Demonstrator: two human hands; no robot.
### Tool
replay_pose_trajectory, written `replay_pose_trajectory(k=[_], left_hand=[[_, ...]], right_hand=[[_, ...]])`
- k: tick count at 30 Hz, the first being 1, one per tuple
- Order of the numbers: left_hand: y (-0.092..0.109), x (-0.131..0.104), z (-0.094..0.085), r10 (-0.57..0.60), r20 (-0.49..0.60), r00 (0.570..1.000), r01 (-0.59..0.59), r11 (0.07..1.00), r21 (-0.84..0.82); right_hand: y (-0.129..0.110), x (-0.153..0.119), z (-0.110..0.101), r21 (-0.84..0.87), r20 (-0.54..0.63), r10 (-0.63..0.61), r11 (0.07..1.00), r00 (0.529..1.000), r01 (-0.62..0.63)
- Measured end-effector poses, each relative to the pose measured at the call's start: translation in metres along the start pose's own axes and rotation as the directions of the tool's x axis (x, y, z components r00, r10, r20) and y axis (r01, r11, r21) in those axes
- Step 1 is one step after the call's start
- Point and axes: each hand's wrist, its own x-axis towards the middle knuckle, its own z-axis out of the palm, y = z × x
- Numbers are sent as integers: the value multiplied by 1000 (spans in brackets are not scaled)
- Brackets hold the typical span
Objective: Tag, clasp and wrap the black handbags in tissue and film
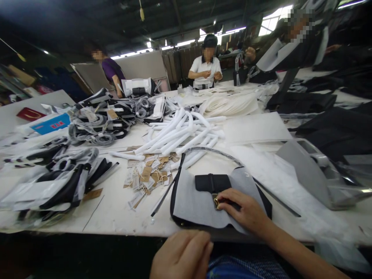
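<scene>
A black handbag (177, 209) lies flat at the table's near edge, its front covered by a sheet of grey-white wrapping (192, 201). Through the wrapping shows a black flap strap (212, 181) with a gold clasp (216, 201). My right hand (247, 213) pinches the clasp between thumb and fingers. Below the bag, in front of the table edge, my left hand (183, 254) is closed with its fingers curled; whatever is inside them is hidden. The bag's wrapped handle (215, 149) arches away from me across the table.
Cardboard tags (148, 176) lie left of the bag, with white foam tubes (177, 131) beyond. Wrapped black bags (58, 182) are piled at left. White sheets (258, 128) and plastic film (290, 193) lie at right. A person in a white shirt (203, 69) works across the table.
</scene>
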Motion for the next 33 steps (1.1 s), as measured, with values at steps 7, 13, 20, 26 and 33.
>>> replay_pose_trajectory(k=[7, 13, 20, 26, 33], left_hand=[[-12, 35, 70, 140, 172, 975, -128, 988, -82], [-31, 0, 92, 159, 111, 981, -149, 985, -89], [-41, -1, 92, 155, 95, 983, -138, 977, -165], [-42, -3, 94, 146, 36, 989, -137, 975, -178], [-42, -2, 93, 150, 8, 989, -147, 976, -159]], right_hand=[[-3, 3, -2, -36, 74, 60, 998, 996, -57], [-6, 6, -2, -155, 160, 20, 988, 987, 5], [-16, 23, -12, -475, 394, -182, 799, 901, 370], [-15, 25, -15, -496, 468, -239, 726, 851, 477], [-18, 24, -6, -490, 326, -63, 842, 943, 226]])
